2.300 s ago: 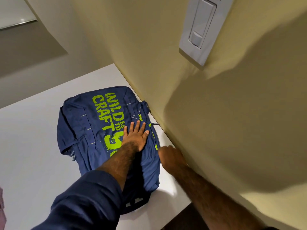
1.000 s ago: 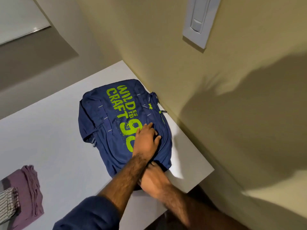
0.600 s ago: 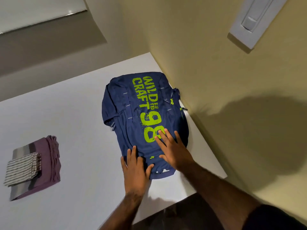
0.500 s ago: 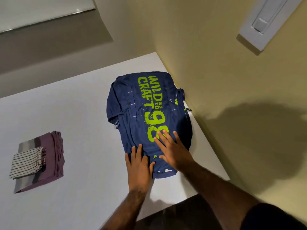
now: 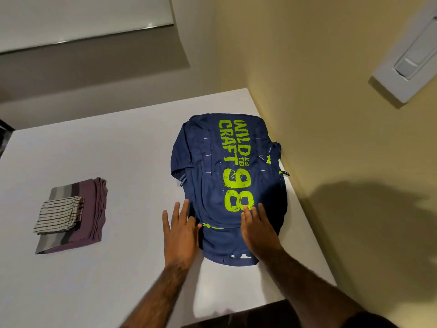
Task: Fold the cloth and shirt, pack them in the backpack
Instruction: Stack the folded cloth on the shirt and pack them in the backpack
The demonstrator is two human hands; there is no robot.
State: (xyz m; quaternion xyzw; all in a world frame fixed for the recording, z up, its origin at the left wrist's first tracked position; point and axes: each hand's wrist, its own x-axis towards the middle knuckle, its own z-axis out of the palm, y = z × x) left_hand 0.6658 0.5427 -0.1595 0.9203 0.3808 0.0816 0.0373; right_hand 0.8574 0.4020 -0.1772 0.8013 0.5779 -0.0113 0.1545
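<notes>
The backpack (image 5: 227, 185) lay flat at the right of the table (image 5: 118, 292), its right side against the wall, with its lettering facing up. Both hands were at its near end with fingers straight and gripping nothing. The left hand (image 5: 181, 235) lay at the pack's near left edge, partly on the tabletop, and the right hand (image 5: 259, 233) lay flat on the fabric just below the printed number. Well apart to the left sat the shirt (image 5: 91, 216), folded into a neat block, with the smaller striped cloth (image 5: 59, 215) folded on top of it. Folding therefore looked finished and packing looked like the step in hand, though neither piece was in the pack yet. A green zip (image 5: 212, 226) ran between the two hands and appeared closed. The next move would probably call for pinching its pull beside the left hand and running it open while the right hand steadied the pack. After that, the stack would have to be brought across from the left.
</notes>
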